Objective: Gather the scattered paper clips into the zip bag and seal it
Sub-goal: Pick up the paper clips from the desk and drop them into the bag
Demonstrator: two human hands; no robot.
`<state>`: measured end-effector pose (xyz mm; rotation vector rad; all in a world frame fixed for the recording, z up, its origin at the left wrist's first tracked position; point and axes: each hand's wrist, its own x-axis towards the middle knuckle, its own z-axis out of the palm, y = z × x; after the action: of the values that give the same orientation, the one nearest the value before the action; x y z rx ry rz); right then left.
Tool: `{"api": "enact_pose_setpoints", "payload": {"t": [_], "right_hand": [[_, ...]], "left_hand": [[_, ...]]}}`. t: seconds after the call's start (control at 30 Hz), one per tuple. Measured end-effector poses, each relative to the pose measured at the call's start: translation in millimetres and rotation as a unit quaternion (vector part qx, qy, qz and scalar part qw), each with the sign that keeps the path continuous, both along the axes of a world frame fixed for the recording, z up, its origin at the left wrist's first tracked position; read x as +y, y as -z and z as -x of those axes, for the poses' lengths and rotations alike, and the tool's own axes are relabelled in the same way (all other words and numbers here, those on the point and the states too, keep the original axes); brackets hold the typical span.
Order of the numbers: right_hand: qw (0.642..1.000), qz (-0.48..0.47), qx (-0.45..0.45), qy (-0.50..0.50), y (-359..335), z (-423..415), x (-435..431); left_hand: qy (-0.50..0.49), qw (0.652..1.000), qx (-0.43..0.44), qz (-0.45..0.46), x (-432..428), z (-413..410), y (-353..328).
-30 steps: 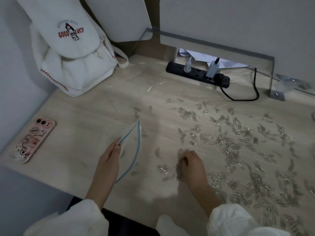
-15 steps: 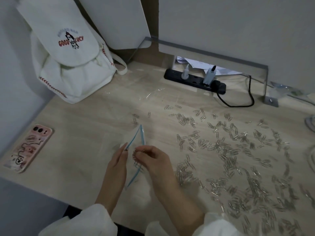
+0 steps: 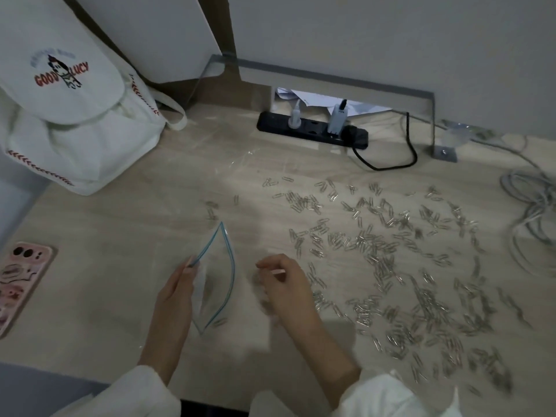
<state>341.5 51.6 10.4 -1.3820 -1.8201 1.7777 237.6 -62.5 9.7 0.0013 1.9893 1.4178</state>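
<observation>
A clear zip bag (image 3: 217,275) with a blue zip line lies on the wooden desk (image 3: 120,236), its mouth gaping open. My left hand (image 3: 177,293) pinches the left lip of the mouth and holds it up. A blurred grey mass shows inside the bag. My right hand (image 3: 284,285) hovers just right of the bag with loosely curled fingers, and I see nothing in them. Scattered silver paper clips (image 3: 376,266) cover the desk to the right. Two or three lie above the bag, and one paper clip (image 3: 219,322) sits by its lower corner.
A white backpack (image 3: 75,115) leans at the back left. A phone in a pink case (image 3: 21,281) lies at the left edge. A black power strip (image 3: 313,132) with plugs sits at the back, and coiled grey cable (image 3: 535,212) lies far right.
My right hand picked clips off the desk, carried them to the bag's mouth, and has now drawn back to the right. The left hand kept holding the bag open.
</observation>
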Motion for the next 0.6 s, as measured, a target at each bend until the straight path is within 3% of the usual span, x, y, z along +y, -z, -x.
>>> {"api": "enact_pose_setpoints", "payload": {"t": [0.07,0.23,0.33,0.6], "right_hand": [[0.993,-0.071,-0.098,0.004,15.0,-25.4,14.8],[0.942,-0.140,-0.301,-0.058,31.7,-77.0,22.7],[0.952,-0.097,-0.289,0.003,39.4,-85.8,13.5],[0.956,-0.096,-0.278,-0.015,66.6,-61.4,-0.9]], "left_hand": [[0.006,1.000,-0.003,-0.006,1.6,0.4,-0.3],[0.001,1.000,0.003,-0.016,5.1,-1.6,-0.9],[-0.004,1.000,0.002,-0.012,5.6,0.4,0.1],[-0.006,1.000,-0.004,0.007,-0.7,8.5,9.7]]}}
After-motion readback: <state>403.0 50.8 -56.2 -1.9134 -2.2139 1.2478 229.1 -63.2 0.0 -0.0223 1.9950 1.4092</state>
